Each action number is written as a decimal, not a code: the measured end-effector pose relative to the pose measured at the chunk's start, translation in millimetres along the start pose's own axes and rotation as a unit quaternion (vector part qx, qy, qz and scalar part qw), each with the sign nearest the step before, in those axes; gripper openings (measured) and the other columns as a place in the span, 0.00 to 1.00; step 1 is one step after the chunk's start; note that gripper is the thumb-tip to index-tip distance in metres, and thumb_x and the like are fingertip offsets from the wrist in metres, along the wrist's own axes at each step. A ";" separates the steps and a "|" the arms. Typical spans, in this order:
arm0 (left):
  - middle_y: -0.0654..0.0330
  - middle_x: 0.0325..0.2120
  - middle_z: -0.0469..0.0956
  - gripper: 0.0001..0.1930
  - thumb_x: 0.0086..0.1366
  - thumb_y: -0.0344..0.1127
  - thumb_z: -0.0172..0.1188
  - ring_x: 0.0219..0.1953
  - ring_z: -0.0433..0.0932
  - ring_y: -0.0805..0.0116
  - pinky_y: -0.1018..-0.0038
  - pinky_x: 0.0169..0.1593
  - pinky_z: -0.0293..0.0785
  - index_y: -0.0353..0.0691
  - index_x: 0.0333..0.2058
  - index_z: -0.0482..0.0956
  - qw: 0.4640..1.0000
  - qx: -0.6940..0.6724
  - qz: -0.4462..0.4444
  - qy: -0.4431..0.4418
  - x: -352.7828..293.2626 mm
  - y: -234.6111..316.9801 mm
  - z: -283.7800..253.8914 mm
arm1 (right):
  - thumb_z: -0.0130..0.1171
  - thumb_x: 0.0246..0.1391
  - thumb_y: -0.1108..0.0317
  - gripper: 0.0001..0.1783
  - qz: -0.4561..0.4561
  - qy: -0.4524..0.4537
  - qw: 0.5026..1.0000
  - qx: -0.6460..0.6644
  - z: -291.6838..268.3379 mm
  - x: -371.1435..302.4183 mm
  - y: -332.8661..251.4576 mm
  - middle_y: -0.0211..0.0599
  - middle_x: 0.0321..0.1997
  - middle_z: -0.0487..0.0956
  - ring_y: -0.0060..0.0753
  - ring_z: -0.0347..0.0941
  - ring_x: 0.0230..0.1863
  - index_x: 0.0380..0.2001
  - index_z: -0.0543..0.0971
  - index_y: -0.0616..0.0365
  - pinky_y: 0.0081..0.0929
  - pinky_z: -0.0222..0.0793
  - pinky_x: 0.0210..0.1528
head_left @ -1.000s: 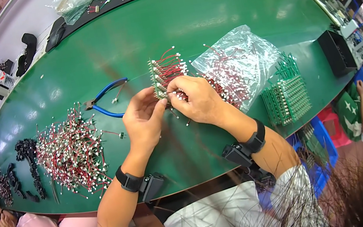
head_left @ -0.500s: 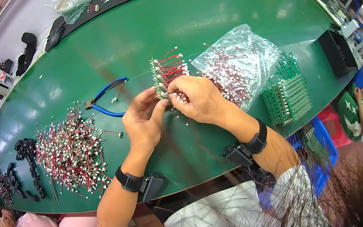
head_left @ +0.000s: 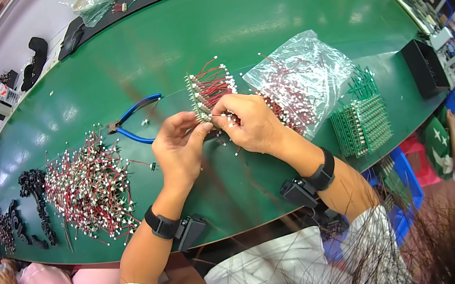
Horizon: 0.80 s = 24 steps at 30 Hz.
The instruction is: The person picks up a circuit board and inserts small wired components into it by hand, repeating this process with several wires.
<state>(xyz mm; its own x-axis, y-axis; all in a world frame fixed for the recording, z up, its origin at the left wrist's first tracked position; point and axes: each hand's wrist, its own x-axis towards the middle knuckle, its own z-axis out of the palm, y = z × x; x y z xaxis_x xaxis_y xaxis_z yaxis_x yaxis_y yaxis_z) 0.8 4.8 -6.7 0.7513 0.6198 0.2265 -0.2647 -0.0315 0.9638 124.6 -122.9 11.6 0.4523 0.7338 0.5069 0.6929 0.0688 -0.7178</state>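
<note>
My left hand (head_left: 178,153) pinches the near end of a narrow green circuit board strip (head_left: 193,94) between thumb and fingers. From the strip's right side a row of red wires (head_left: 214,86) with white connectors sticks out. Close against it, my right hand (head_left: 252,124) is closed, thumb and fingertips pinching what looks like one of these red wires by the board's near end. The fingers partly hide that spot. A few white connectors show beneath the right fingers. Left of the strip lie cutters (head_left: 113,127) with blue handles, their handles spread.
A large heap of red wires with white connectors (head_left: 89,187) lies left, black parts (head_left: 35,188) beyond it. On the right are a clear plastic bag (head_left: 316,56) over more wires, stacked green boards (head_left: 361,125) and a black box (head_left: 424,67). People sit at both sides.
Both hands stay at the strip with nearly the same grip. My right fingertips have shifted only slightly; the small shift of the whole scene comes from the view moving.
</note>
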 end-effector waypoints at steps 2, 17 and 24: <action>0.54 0.39 0.78 0.15 0.58 0.16 0.64 0.42 0.80 0.67 0.70 0.49 0.82 0.28 0.44 0.74 1.000 -0.006 0.006 -0.006 -0.1 -1.2 -1.1 | 0.59 0.52 0.76 0.04 -0.007 0.001 1.000 0.003 0.8 0.0 1.0 0.44 0.28 0.79 0.43 0.78 0.27 0.33 0.77 0.63 0.34 0.73 0.30; 0.57 0.40 0.78 0.15 0.64 0.19 0.61 0.44 0.78 0.72 0.76 0.50 0.77 0.31 0.48 0.71 0.997 0.002 0.056 0.059 8.0 0.7 -4.0 | 0.56 0.58 0.73 0.09 0.056 0.012 0.998 0.009 -11.3 7.0 -7.6 0.44 0.24 0.77 0.35 0.75 0.22 0.42 0.74 0.63 0.30 0.68 0.26; 0.58 0.41 0.77 0.13 0.64 0.19 0.60 0.44 0.78 0.72 0.76 0.51 0.76 0.31 0.47 0.71 0.995 0.003 0.072 0.071 11.6 0.0 -4.6 | 0.57 0.55 0.72 0.07 0.071 0.016 0.996 0.041 -14.0 5.0 -19.5 0.37 0.23 0.76 0.26 0.72 0.22 0.35 0.72 0.63 0.26 0.65 0.25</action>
<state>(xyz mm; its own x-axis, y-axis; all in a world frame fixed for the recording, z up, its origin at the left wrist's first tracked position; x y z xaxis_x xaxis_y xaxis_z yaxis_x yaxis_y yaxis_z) 6.7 15.6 -4.7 0.6131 0.7128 0.3406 -0.3591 -0.1326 0.9238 121.3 -130.0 34.8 0.5614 0.7177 0.4120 0.5725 0.0226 -0.8196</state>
